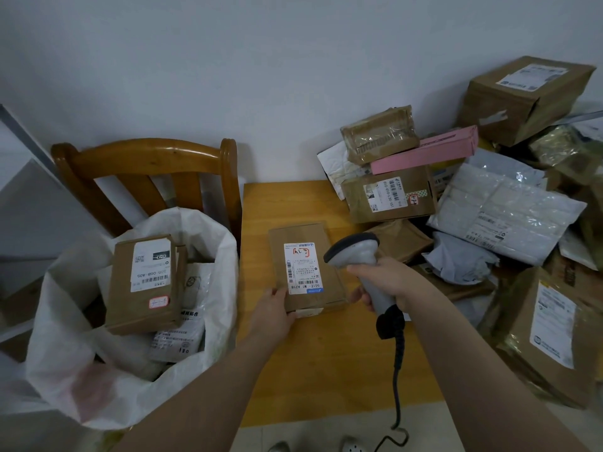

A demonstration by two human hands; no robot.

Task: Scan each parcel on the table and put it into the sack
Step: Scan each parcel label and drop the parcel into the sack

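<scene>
The yellow wooden counter (pixel 326 360) fills the middle of the view. At 8 o'clock, against its left edge, stands a white woven plastic sack (pixel 58 353), mouth wide open. Inside it a brown cardboard box with a white label (pixel 143 288) lies on top of pale plastic mailers (pixel 176 337). From 1 to 4 o'clock a heap of brown boxes and grey plastic mailers (pixel 505 207) covers the counter's right side, with a long pink carton (pixel 424 153) near its top. At centre sits a flat brown cardboard parcel with a white shipping label (pixel 305 256), label up. The right grip (pixel 386 282) is clenched round the handle of a grey handheld barcode scanner (pixel 354 252), whose head sits just at 3 o'clock of the label. The left grip (pixel 274 311) pinches the parcel's 7 o'clock corner, thumb on top.
</scene>
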